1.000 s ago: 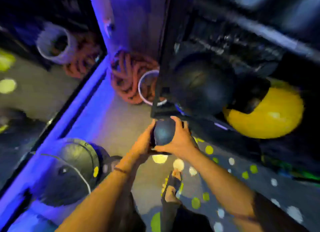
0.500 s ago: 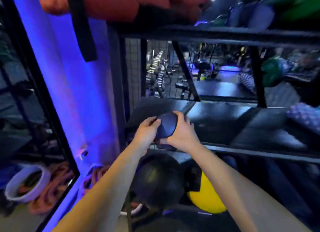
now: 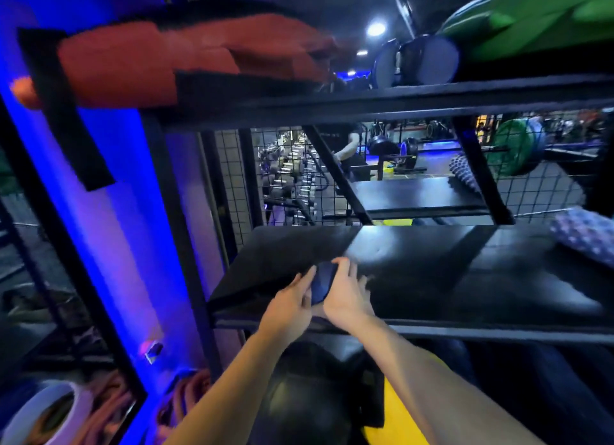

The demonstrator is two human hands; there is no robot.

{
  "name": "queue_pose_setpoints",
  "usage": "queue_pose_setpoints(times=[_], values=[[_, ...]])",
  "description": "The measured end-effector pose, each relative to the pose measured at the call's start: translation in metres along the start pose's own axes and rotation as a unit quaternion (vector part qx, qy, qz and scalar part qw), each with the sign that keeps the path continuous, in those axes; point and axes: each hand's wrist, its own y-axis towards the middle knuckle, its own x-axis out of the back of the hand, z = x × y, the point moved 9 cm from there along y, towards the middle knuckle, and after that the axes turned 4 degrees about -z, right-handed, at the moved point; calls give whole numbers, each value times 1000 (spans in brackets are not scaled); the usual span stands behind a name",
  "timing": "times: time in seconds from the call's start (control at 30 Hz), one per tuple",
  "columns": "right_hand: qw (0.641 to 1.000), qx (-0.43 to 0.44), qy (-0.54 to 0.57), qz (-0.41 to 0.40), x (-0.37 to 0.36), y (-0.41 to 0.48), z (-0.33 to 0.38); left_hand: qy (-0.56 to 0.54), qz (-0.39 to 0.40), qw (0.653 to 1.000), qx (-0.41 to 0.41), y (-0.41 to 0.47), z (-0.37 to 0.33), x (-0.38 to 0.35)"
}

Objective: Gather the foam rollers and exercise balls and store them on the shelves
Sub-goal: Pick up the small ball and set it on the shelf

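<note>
A dark blue ball (image 3: 321,283) is held between two bare hands at the front left of a black shelf (image 3: 432,271), the middle level of a metal rack. The ball is seen just above the shelf's surface; whether it touches the board cannot be told.

The left hand (image 3: 289,306) is pressed to the ball's left side with its fingers curled against it. The right hand (image 3: 345,298) is cupped round the right side, its fingers wrapped over the top. The hands are drawn close together, so only a narrow strip of the ball is shown between them. That strip runs from lower left to upper right. No long axis or pointing direction can be made out for the ball itself.

At the far right of the same shelf a knobbly blue roller (image 3: 584,237) is laid on its side, well apart from the hands. Its long axis runs from upper left, toward the back, to lower right, toward the front; its near end is cut off by the frame edge.

On the level below, a black ball (image 3: 309,401) is seen between the forearms, with a yellow ball (image 3: 398,418) just beside it on the right. On the top level a red bag (image 3: 149,69) with black straps is laid at the left and a green ball (image 3: 531,15) at the right. Wire mesh (image 3: 232,178) is fixed behind the rack, and gym equipment is visible through it under blue light.
</note>
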Motion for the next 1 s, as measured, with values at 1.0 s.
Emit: queue_pose_setpoints(times=[1.0], values=[[994, 23, 94, 48, -70, 98, -52, 126, 46, 991, -10, 78, 97, -42]])
